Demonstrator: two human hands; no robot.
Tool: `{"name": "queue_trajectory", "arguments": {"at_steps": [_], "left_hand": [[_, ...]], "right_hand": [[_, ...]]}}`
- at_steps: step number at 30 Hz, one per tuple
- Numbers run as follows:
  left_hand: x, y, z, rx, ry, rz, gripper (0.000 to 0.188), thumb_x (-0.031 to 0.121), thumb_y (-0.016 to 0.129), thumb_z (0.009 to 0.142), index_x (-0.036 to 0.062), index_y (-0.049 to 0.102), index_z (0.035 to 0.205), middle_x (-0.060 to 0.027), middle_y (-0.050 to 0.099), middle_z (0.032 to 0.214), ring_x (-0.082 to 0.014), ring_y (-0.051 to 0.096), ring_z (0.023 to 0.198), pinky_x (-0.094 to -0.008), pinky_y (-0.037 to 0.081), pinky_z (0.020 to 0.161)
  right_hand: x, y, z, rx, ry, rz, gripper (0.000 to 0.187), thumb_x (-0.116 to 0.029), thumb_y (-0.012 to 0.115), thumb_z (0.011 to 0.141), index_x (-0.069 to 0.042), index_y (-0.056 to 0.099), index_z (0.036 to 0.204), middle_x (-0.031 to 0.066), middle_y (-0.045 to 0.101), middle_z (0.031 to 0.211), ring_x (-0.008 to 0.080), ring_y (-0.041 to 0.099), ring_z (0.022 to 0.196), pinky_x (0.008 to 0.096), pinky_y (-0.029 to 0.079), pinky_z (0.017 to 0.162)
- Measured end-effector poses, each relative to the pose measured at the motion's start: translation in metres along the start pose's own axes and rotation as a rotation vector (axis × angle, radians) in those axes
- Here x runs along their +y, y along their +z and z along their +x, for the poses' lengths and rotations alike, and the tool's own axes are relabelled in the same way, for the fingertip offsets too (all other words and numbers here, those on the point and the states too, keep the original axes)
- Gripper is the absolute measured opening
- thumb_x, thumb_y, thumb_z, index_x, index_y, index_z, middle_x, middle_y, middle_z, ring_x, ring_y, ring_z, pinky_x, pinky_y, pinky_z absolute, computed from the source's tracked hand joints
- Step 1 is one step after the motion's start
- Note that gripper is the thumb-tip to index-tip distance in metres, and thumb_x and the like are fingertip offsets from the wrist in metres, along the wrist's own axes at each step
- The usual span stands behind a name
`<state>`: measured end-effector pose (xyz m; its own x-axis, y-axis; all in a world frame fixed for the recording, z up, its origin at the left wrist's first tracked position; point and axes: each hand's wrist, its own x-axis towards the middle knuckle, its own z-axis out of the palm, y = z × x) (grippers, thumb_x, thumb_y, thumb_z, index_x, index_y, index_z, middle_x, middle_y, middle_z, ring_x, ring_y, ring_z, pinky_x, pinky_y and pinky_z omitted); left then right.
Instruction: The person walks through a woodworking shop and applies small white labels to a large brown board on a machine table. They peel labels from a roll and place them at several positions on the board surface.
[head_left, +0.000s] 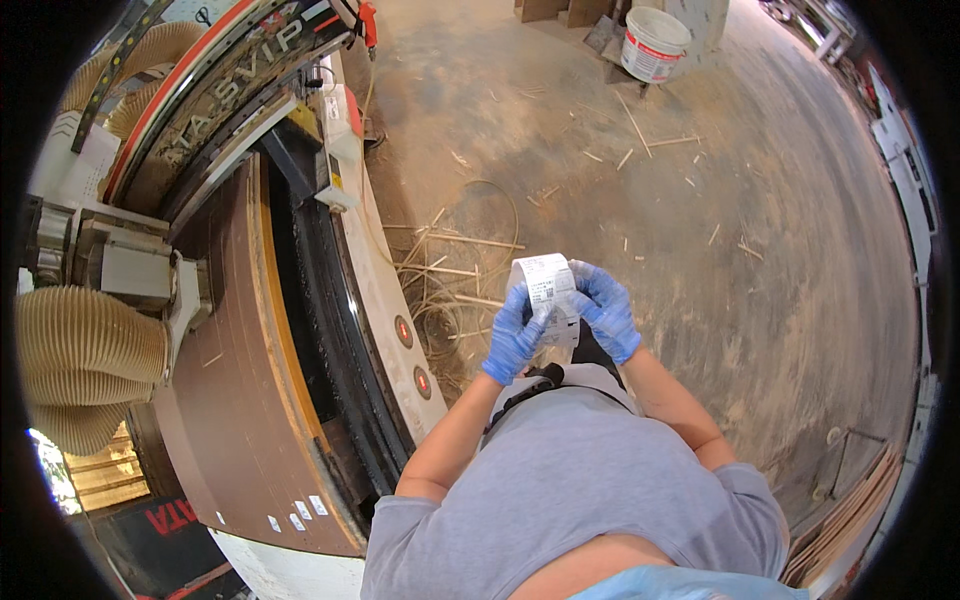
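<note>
A curled strip of white printed labels (546, 282) is held up in front of my waist. My left hand (513, 338), in a blue glove, is closed on the strip's left edge. On the other side my right hand (606, 314), also blue-gloved, grips the right edge with bent fingers. More of the strip hangs down between the hands, partly hidden by them. Nearest on the left is a large brown board (235, 400) lying on the machine bed, with several small white labels (300, 515) on its near end.
A machine gantry (225, 100) spans the board at the upper left, beside a ribbed beige hose (95, 350). Red buttons (422, 382) line the machine's side. Wood offcuts and a looped hose (440, 310) lie on the floor. Farther off stands a white bucket (655, 45). Stacked boards (850, 510) lean at lower right.
</note>
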<state>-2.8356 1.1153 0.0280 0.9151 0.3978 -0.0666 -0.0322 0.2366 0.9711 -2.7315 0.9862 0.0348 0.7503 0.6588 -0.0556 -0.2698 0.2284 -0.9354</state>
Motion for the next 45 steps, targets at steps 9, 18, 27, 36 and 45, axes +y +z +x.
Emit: {"name": "queue_trajectory", "arguments": {"at_steps": [9,18,27,36,45], "left_hand": [[0.010,0.099,0.194,0.050,0.073,-0.076,0.031,0.013,0.058,0.086,0.0006,0.052,0.114,-0.0038,0.060,0.095,-0.0090,0.054,0.085,-0.0244,0.046,0.076],[0.010,0.121,0.381,0.250,-0.210,-0.366,0.026,0.024,0.062,0.086,0.0049,0.062,0.104,0.0008,0.062,0.089,-0.0078,0.056,0.078,-0.0235,0.047,0.069],[-0.007,0.020,0.588,0.429,-0.072,-0.368,0.021,0.017,0.061,0.086,0.0050,0.062,0.103,0.0002,0.062,0.094,-0.0086,0.056,0.084,-0.0260,0.047,0.074],[0.063,-0.129,0.789,0.564,0.145,0.087,0.073,0.005,0.064,0.080,0.0101,0.023,0.140,-0.0081,0.058,0.099,-0.0127,0.056,0.089,-0.0273,0.047,0.078],[0.084,-0.262,0.951,0.666,0.062,-0.100,0.036,0.006,0.064,0.082,0.0056,0.054,0.117,-0.0009,0.059,0.096,-0.0083,0.054,0.086,-0.0231,0.046,0.078]], "right_hand": [[-0.074,-0.130,0.165,0.001,-0.053,-0.259,0.038,-0.001,0.060,0.081,-0.001,0.053,0.118,0.0050,0.062,0.101,0.0112,0.057,0.091,0.0258,0.046,0.081],[-0.123,-0.185,0.318,0.004,-0.383,-0.996,0.022,-0.010,0.067,0.072,-0.011,0.067,0.094,0.0078,0.066,0.083,0.0227,0.063,0.074,0.0313,0.049,0.068],[-0.098,-0.162,0.561,-0.186,-0.292,-0.956,0.010,-0.011,0.069,0.072,-0.008,0.063,0.080,0.0080,0.063,0.073,0.0200,0.060,0.063,0.0311,0.047,0.060],[-0.070,-0.087,0.817,-0.289,-0.201,-0.759,0.011,-0.002,0.065,0.071,-0.004,0.063,0.081,0.0072,0.063,0.069,0.0133,0.057,0.060,0.0279,0.048,0.061],[-0.031,-0.020,1.052,-0.512,-0.136,-0.675,0.009,-0.003,0.066,0.072,-0.002,0.062,0.080,0.0070,0.063,0.069,0.0119,0.057,0.061,0.0270,0.047,0.061]]}}
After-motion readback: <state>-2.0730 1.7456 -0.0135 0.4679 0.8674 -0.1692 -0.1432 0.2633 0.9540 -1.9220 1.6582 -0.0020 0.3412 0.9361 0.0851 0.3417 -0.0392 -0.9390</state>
